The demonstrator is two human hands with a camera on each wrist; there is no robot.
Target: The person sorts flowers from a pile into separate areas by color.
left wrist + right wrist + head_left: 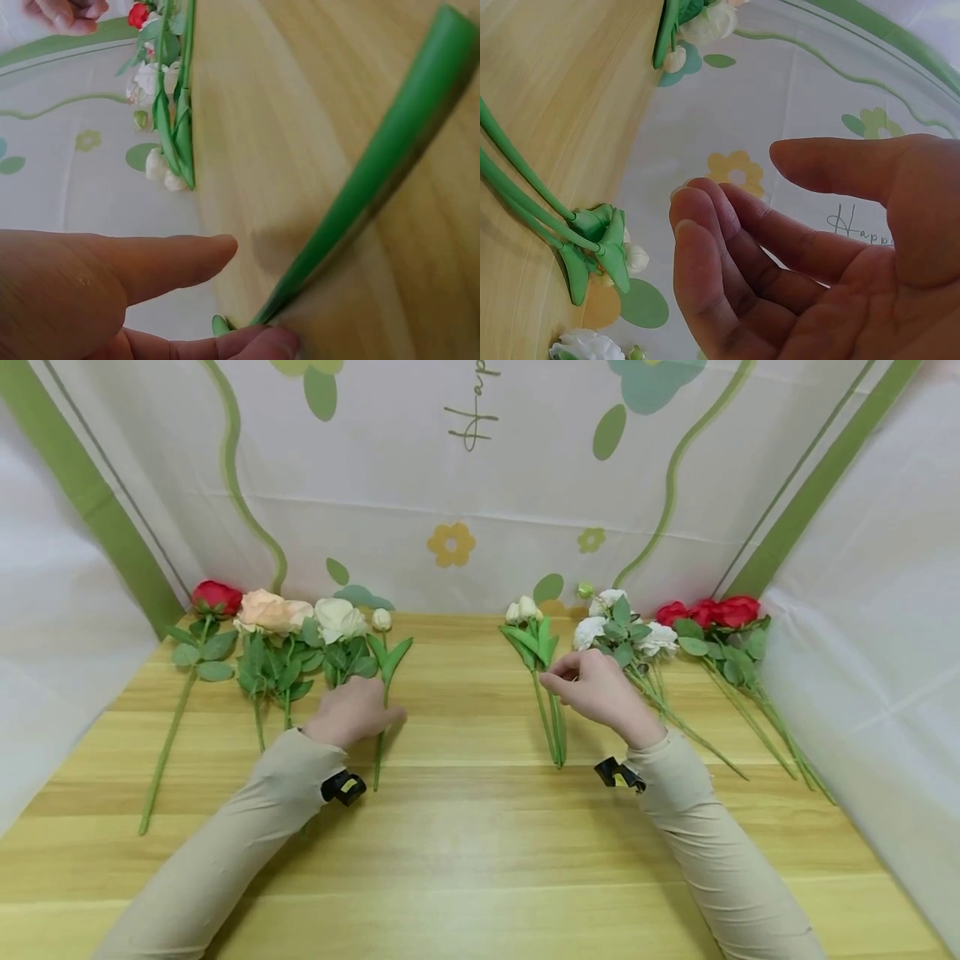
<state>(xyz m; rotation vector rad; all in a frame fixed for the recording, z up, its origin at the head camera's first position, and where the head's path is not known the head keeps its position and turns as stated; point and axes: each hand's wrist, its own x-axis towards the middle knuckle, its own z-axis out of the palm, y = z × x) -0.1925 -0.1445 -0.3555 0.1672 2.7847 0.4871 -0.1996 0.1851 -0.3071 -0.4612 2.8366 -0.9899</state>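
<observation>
My left hand [351, 712] is over the stem of a single white tulip [381, 620] on the left half of the table. In the left wrist view the thumb is held straight, apart from the green stem [367, 180], and the fingertips are beside or touching it; contact is hard to tell. My right hand [600, 689] hovers with loosely bent fingers and holds nothing. It is beside and above a small bunch of white tulips [527, 610], whose green stems [536, 199] pass below it. The right wrist view shows a gap between thumb and fingers.
Left of the left hand lie a cream rose [340, 620], peach roses [266, 612] and a red rose [217, 597]. White flowers [590, 632] and red roses [735, 611] lie on the right. A printed cloth [390, 468] stands behind the wooden table [465, 843].
</observation>
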